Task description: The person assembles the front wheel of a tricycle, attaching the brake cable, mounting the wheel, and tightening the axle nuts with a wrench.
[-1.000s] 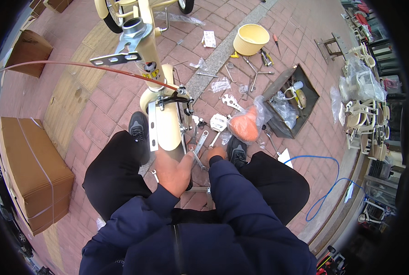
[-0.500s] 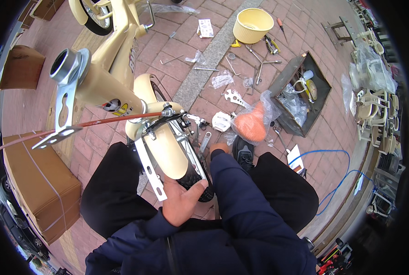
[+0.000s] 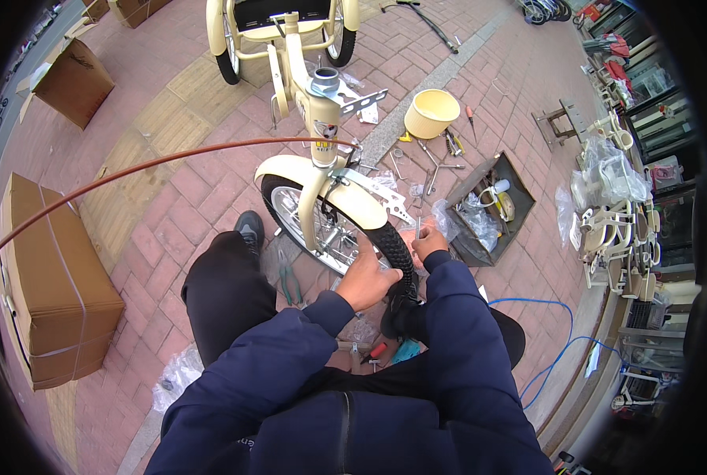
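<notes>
A cream tricycle frame [image 3: 295, 70] stands ahead of me. Its front wheel, with a black knobby tyre [image 3: 385, 239] and cream mudguard [image 3: 353, 190], is between my knees. My left hand [image 3: 365, 277] grips the tyre from the left, thumb across the tread and fingers by the spokes. To the right of the wheel, my right hand [image 3: 430, 241] is closed on a short, slim metal piece [image 3: 418, 228] pointing upward; its kind is unclear. A perforated metal bracket [image 3: 363, 103] juts right from the head tube. A reddish-brown cable [image 3: 171, 150] runs from the fork area to the left.
An open metal toolbox [image 3: 520, 198], a cream basket [image 3: 432, 113] and a Y-shaped wrench [image 3: 435, 168] lie to the right. Pliers [image 3: 291, 283] rest left of the wheel. A carton [image 3: 60, 285] stands at left; a blue hose [image 3: 555, 348] curves at right.
The front end has turned, so the bracket now points right instead of toward me. My right hand has risen from low beside the wheel, showing the metal piece. My left hand stays on the tyre.
</notes>
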Demonstrator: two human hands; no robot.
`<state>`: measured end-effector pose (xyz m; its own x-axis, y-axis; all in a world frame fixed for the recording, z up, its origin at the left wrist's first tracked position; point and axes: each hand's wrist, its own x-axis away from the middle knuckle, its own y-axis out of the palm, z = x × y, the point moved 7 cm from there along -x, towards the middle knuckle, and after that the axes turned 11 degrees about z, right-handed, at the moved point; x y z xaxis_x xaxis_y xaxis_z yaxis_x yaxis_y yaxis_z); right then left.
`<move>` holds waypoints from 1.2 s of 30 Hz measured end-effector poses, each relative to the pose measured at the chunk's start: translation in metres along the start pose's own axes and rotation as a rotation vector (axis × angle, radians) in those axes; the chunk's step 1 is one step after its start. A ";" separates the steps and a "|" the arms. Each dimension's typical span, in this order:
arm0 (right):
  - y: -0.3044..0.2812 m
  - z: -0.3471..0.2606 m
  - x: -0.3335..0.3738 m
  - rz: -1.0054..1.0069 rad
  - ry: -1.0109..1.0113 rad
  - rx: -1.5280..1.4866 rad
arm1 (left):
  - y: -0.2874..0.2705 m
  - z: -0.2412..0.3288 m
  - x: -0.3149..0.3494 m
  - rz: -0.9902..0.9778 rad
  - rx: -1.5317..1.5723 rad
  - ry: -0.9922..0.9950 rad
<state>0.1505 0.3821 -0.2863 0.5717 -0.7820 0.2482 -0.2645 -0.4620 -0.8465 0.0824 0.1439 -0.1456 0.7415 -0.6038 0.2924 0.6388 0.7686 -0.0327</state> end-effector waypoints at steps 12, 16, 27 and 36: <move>-0.149 -0.182 0.159 -0.178 -0.588 -0.550 | 0.000 0.017 0.025 -0.188 0.512 -0.407; -0.127 -0.201 0.188 -0.415 -0.549 -0.828 | -0.051 0.037 0.014 -0.160 0.431 -0.351; -0.039 -0.187 0.163 -0.514 -0.223 -0.547 | -0.096 0.051 -0.005 -0.066 -0.549 0.073; -0.060 -0.194 0.136 -0.071 -0.566 -0.032 | -0.154 0.003 -0.067 0.191 -0.717 0.033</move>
<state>0.0936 0.2223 -0.1101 0.9135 -0.4068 0.0059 -0.2285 -0.5250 -0.8199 -0.0663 0.0671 -0.1570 0.8517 -0.4883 0.1903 0.4667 0.5416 -0.6992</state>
